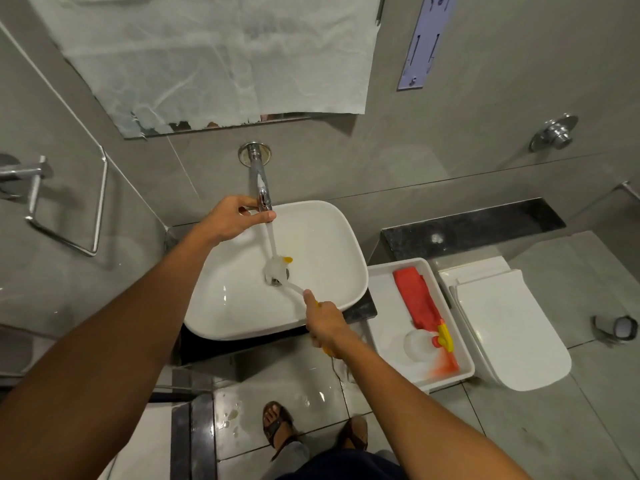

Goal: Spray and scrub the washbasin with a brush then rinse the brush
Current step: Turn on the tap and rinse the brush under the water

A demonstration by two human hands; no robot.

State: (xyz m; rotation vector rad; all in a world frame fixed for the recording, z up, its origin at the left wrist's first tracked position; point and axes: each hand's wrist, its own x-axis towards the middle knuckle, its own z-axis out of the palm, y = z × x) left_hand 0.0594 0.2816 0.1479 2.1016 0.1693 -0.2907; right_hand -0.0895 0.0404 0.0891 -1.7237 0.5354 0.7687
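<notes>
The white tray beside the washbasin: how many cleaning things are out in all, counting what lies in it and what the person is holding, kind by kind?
Brush, held by the right hand under the tap's water: 1
Spray bottle, lying in the white tray: 1
Red cloth, in the tray: 1
Total: 3

No text, brand or number can be read here. A pale lilac strip on the grey wall tile, near the upper right corner of the covered mirror, carries dark marks and lines, but they are too small and skewed to make out as letters.
</notes>
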